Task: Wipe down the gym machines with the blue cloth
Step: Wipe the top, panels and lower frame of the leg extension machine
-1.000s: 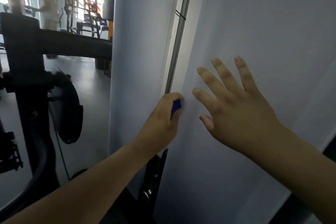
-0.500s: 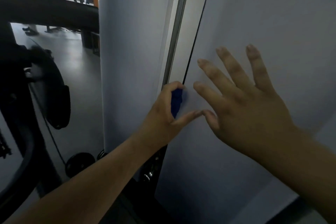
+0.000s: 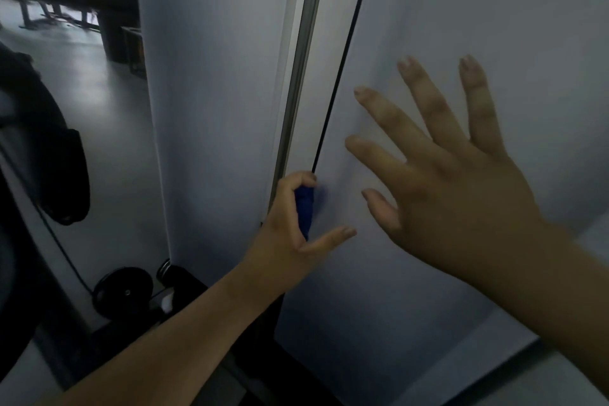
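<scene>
My left hand (image 3: pixel 290 224) grips the blue cloth (image 3: pixel 304 208) bunched in its curled fingers. It presses the cloth into the narrow gap between two white machine panels, against the edge of the right panel (image 3: pixel 461 10). Only a small strip of the cloth shows; the rest is hidden in the gap and under my fingers. My right hand (image 3: pixel 438 171) lies spread flat with straight fingers on that right panel, just right of the cloth.
A silver guide rod (image 3: pixel 306 43) and a thin black cable (image 3: pixel 346 43) run up the gap. The left white panel (image 3: pixel 214 76) stands beside it. Black machine parts (image 3: pixel 43 158) and a black pulley wheel (image 3: pixel 123 292) sit low at the left, over grey floor (image 3: pixel 99 82).
My left hand has slid the cloth down along the gap, and my view has tilted downward with it. My right hand stays spread on the panel.
</scene>
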